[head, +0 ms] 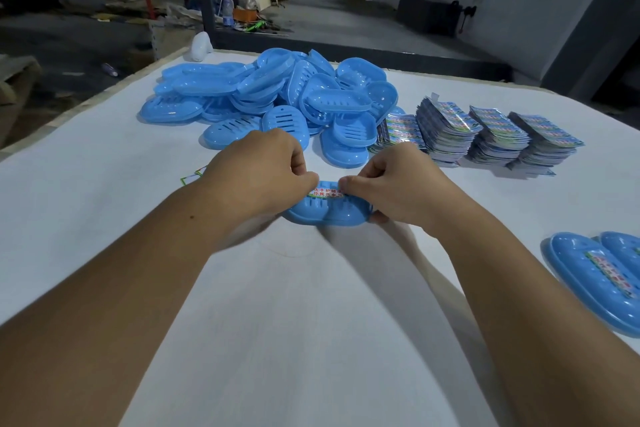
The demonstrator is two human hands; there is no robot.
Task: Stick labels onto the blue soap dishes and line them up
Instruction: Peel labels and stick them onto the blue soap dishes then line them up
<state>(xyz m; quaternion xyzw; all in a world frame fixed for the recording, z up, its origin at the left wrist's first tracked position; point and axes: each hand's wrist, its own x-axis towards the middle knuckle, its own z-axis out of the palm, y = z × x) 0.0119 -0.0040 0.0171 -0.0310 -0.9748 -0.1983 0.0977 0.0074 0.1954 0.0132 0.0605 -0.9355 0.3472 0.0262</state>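
A blue soap dish (329, 213) is held between both hands in the middle of the white table (294, 305). A label (323, 193) with red print lies across the dish's top. My left hand (256, 173) grips the dish's left end, fingertips pressing the label. My right hand (391, 184) grips the right end, its thumb under the dish and fingers on the label. Behind lies a heap of unlabelled blue soap dishes (277, 97). Stacks of label sheets (485, 132) stand to the heap's right. Two labelled dishes (595, 281) lie at the right edge.
A loose scrap of label backing (192, 177) lies on the table left of my left hand. A white object (201, 45) sits at the table's far corner. Beyond the table are a concrete floor, shelving, a red frame and clutter.
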